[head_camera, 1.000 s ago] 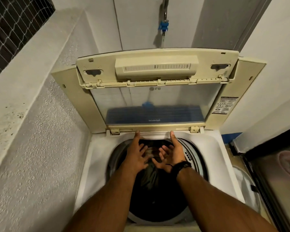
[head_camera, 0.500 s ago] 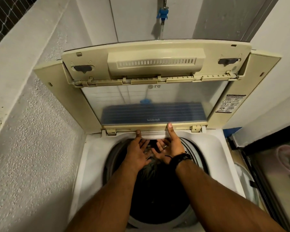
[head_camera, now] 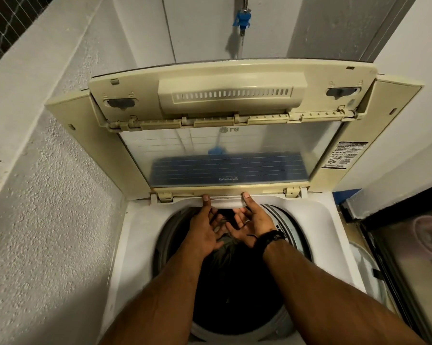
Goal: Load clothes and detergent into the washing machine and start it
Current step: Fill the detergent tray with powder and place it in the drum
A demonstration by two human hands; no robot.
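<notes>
— Narrow laundry corner, with a rough plastered wall [head_camera: 48, 220] on the left and a blue tap [head_camera: 242, 19] high on the back wall. Starting from the fingers, please?

— Fingers [head_camera: 216, 220] of the left hand [head_camera: 205, 230] spread and relaxed, grasping nothing. Thumb stretched straight forward, its tip touching the white panel [head_camera: 226, 201] at the back edge of the opening. Almost the same for the fingers [head_camera: 237, 221] of the right hand [head_camera: 253, 224]: loose, a little bent, palm turned toward the other hand, holding nothing. Thumb also straight, tip on the same panel, near its right end.

— And the hands as a whole?

— Close together, side by side over the back part of the drum. Cannot tell whether the fingertips of one touch the other. Black wristband [head_camera: 269, 239] around the right wrist. Both forearms reaching in from the bottom edge of the view.

— Place of the clothes [head_camera: 225, 247]?

— Inside the drum, directly below the hands. Dark grey-green cloth, mostly in shadow. Number of pieces not possible to tell.

— And further out?

— Grey drum rim [head_camera: 292, 227] around the opening, then the white top of the washing machine [head_camera: 140, 232]. Behind the hands, the cream lid [head_camera: 235, 120], standing open and upright, with a transparent window and a printed sticker [head_camera: 344, 155] on its right frame. Far right, beside the machine, a pink round object [head_camera: 431, 235], blurred.
</notes>
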